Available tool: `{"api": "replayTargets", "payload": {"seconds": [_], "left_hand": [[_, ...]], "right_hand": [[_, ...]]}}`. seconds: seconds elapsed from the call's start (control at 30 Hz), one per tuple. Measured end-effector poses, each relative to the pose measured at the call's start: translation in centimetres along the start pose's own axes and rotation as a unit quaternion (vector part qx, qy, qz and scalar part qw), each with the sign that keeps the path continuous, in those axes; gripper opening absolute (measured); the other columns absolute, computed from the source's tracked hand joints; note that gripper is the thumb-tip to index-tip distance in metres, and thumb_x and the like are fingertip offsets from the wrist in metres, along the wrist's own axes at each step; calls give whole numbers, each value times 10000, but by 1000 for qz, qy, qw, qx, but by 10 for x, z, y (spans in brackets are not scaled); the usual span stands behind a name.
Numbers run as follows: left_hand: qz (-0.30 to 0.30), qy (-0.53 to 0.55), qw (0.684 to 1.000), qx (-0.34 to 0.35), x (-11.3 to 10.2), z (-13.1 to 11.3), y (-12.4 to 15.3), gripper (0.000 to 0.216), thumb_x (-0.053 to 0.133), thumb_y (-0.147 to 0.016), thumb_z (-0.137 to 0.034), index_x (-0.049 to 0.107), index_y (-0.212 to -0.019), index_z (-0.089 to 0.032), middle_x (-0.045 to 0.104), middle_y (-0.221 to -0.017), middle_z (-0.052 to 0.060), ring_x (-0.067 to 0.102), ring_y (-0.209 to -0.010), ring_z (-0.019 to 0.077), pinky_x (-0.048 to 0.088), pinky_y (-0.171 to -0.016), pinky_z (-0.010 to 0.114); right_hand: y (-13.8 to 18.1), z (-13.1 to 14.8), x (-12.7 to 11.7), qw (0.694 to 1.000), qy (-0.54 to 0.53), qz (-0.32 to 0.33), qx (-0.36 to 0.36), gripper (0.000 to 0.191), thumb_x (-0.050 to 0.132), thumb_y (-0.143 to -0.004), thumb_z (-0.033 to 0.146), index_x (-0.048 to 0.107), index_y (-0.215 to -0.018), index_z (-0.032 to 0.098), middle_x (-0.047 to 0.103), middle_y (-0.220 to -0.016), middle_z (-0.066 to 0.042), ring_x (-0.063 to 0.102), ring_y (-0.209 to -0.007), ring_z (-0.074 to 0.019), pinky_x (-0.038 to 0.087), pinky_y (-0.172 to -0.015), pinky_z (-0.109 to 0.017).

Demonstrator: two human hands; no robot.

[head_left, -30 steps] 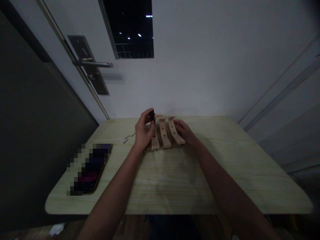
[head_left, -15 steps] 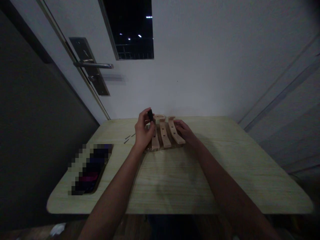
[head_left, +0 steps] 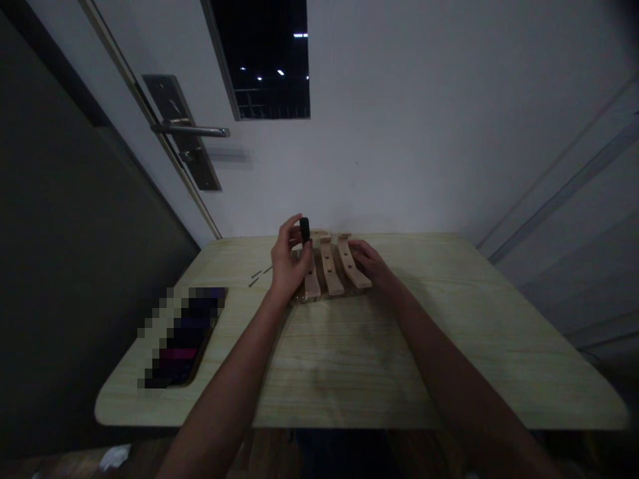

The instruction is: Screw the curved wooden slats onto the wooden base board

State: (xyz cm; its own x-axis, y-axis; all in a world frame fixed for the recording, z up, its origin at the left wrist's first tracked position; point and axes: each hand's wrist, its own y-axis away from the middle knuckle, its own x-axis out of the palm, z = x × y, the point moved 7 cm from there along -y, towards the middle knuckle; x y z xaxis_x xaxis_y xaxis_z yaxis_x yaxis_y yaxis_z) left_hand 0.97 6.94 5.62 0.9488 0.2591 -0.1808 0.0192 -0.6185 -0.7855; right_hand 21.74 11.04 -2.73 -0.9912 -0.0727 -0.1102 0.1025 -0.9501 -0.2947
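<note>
My left hand (head_left: 289, 261) is closed around a screwdriver (head_left: 305, 229) with a short black handle, held nearly upright over the leftmost wooden hook (head_left: 312, 283). Its tip is hidden by my fingers. Beside that hook, the middle wooden hook (head_left: 330, 269) and the right wooden hook (head_left: 352, 268) lie in a row on a dark, shiny base (head_left: 357, 291), with holes along them. My right hand (head_left: 370, 258) is closed at the right edge of this rack, its fingertips partly hidden behind the right hook. Several thin screws (head_left: 255, 278) lie left of my left hand.
The pale wood table (head_left: 319, 372) stands against a white door with a metal handle (head_left: 200, 131) and a dark window. A phone (head_left: 200, 339), partly blurred out, lies at the table's left. Another curved wooden piece (head_left: 320, 233) shows behind the hooks.
The black handle has turned slightly in my left fingers and now stands more upright. My right hand stays at the rack's edge. The whole view has shifted a little.
</note>
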Motion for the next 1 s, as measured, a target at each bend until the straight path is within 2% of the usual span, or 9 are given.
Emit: {"api": "replayTargets", "payload": {"seconds": [0.13, 0.37, 0.57, 0.67, 0.83, 0.9, 1.0], "left_hand": [[18, 14, 1000, 5, 2, -1, 0, 522, 548, -817, -119, 453, -1284, -332, 595, -1142, 45, 597, -986, 164, 547, -838, 353], [-27, -30, 999, 7, -4, -1, -1, 485, 645, -783, -166, 518, -1227, -311, 568, -1077, 35, 576, -923, 154, 554, -779, 325], [1, 17, 1000, 1, 0, 2, 1, 555, 540, -824, -114, 406, -1314, -337, 579, -1179, 48, 607, -999, 161, 552, -836, 344], [15, 10, 1000, 15, 1, -1, 1, 510, 522, -841, -122, 431, -1297, -331, 581, -1160, 47, 603, -1018, 165, 547, -858, 357], [-18, -54, 998, 35, -4, -5, -2, 477, 651, -791, -186, 530, -1232, -323, 553, -1043, 34, 570, -885, 149, 549, -757, 313], [-15, -55, 998, 32, -4, -5, -2, 473, 636, -805, -185, 527, -1243, -325, 558, -1010, 29, 565, -876, 148, 546, -748, 309], [-1, -35, 999, 22, -2, -3, -1, 485, 597, -828, -183, 497, -1278, -333, 574, -1085, 42, 571, -938, 160, 549, -753, 307]], "right_hand": [[1, 3, 2, 1000, 0, 8, -1, 288, 562, -775, 385, 587, -1029, 252, 624, -1110, -56, 566, -1028, -208, 435, -960, -404], [3, 6, 2, 1000, -4, 7, 5, 278, 565, -795, 387, 588, -1037, 250, 622, -1122, -60, 570, -1027, -206, 432, -971, -414], [1, 1, 1, 1000, -1, 1, 4, 267, 561, -780, 392, 584, -1007, 254, 634, -1080, -53, 577, -1002, -204, 443, -955, -411], [0, 1, 1, 1000, 5, -4, -5, 277, 554, -779, 400, 587, -1007, 247, 631, -1080, -61, 575, -1018, -212, 432, -968, -423], [1, 4, 1, 1000, 7, -8, -12, 276, 555, -777, 398, 596, -1000, 242, 625, -1089, -77, 569, -1040, -226, 421, -975, -430], [2, 5, 2, 1000, -4, -1, -2, 284, 565, -777, 395, 595, -1012, 238, 627, -1093, -75, 574, -1029, -221, 430, -963, -422], [3, 5, 3, 1000, -12, 1, 4, 280, 564, -785, 402, 592, -1015, 245, 636, -1089, -58, 581, -1009, -208, 442, -947, -407]]}}
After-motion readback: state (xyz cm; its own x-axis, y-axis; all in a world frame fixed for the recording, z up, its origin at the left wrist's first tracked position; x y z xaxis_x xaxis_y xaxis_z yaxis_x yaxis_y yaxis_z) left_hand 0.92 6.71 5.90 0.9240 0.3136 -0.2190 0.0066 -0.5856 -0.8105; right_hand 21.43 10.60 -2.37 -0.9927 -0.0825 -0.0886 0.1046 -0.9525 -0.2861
